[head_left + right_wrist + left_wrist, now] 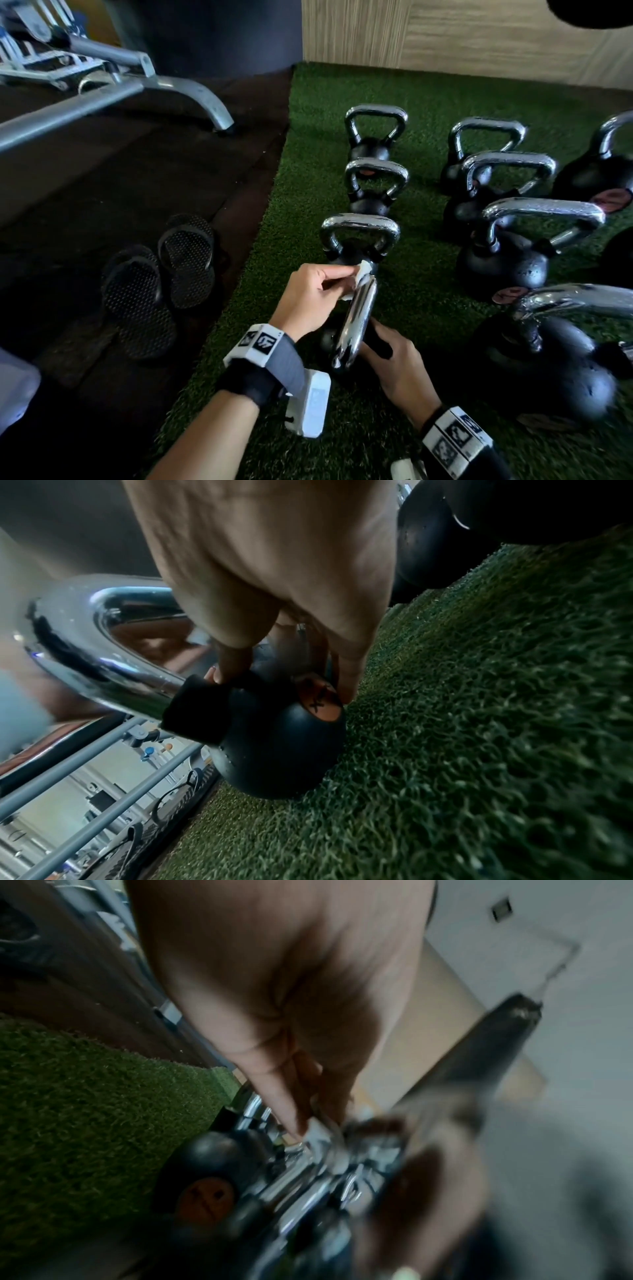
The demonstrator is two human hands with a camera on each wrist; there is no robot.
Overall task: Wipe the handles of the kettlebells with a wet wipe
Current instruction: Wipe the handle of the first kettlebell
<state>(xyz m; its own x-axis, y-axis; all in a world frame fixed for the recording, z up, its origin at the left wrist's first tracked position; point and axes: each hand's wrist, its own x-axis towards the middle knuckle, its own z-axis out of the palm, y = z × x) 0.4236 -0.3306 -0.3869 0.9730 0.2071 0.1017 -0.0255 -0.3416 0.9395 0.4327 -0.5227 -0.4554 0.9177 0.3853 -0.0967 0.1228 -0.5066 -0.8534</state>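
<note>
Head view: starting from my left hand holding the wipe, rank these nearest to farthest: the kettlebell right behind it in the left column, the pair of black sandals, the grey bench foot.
1. The kettlebell just beyond the left hand, on the green turf.
2. The black sandals, off to the left on the dark floor.
3. The grey bench foot, far back and left.

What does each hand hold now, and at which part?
The left hand pinches the wet wipe against the far end of the nearest kettlebell's chrome handle. The right hand grips that kettlebell's black body, below the handle.
</note>
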